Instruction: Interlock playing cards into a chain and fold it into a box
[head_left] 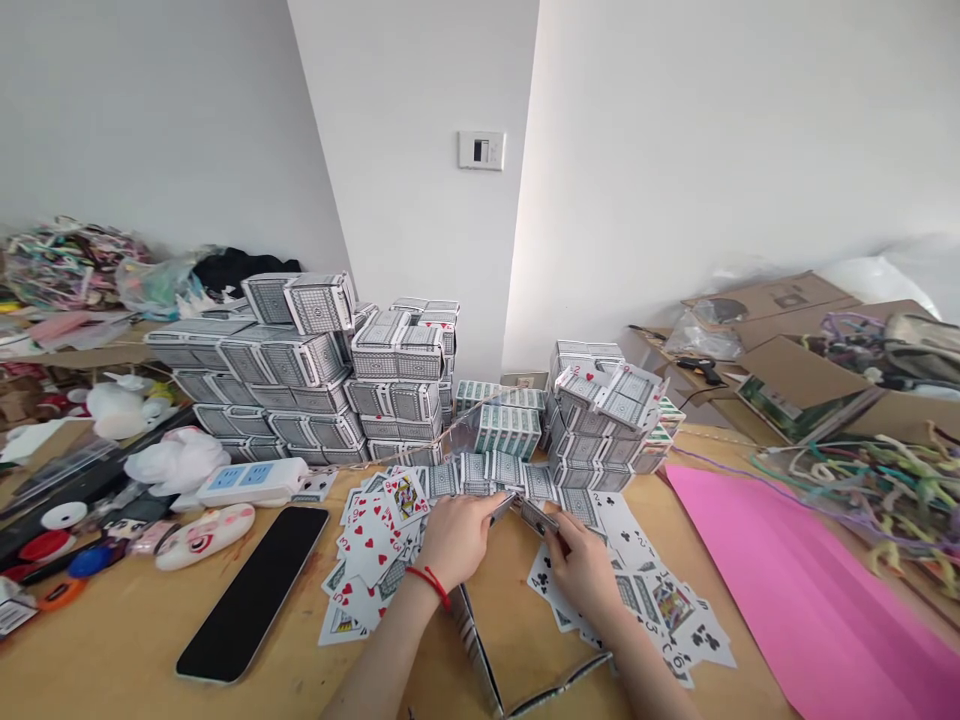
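Observation:
My left hand, with a red cord round the wrist, is closed on the edge of a folded playing card. Close beside it, my right hand pinches another folded playing card between thumb and fingers. The two cards nearly meet; I cannot tell whether they are joined. Below my hands, a chain of folded cards stands on edge, bent at a corner near the bottom; my arms partly hide it. Loose red-suit cards lie left of my hands, and black-suit cards lie to the right.
Stacked blocks of folded cards stand at the back left, with a shorter stack at the back right. Green-patterned card boxes sit between them. A phone, a power strip and pink paper flank the work area.

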